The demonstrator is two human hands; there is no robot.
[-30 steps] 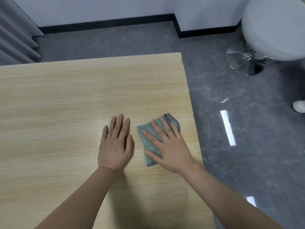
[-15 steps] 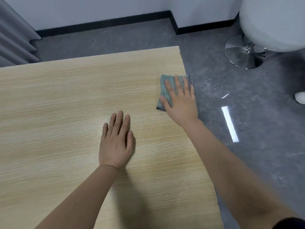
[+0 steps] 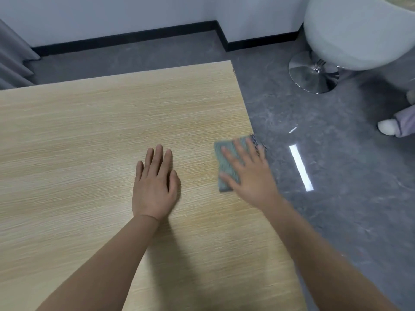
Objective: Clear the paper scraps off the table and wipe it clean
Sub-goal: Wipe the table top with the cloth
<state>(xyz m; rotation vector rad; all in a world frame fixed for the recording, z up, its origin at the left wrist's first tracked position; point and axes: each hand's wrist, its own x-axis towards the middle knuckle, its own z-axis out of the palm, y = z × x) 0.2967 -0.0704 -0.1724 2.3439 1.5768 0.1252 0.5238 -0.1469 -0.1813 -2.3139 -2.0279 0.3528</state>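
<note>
A folded grey-green cloth [image 3: 224,167] lies on the light wooden table [image 3: 89,131], close to its right edge, with one corner hanging past the edge. My right hand [image 3: 249,173] presses flat on the cloth, fingers straight and spread. My left hand [image 3: 155,185] rests flat on the bare tabletop to the left of the cloth, fingers straight. No paper scraps show on the table.
A white swivel chair [image 3: 359,30] on a chrome base [image 3: 314,75] stands on the grey floor at the back right. A person's foot [image 3: 387,127] shows at the right edge. Grey curtains [image 3: 11,59] hang at the far left.
My right hand slid the cloth away along the right edge, then back toward me; it is blurred now. My left hand has stayed in place.
</note>
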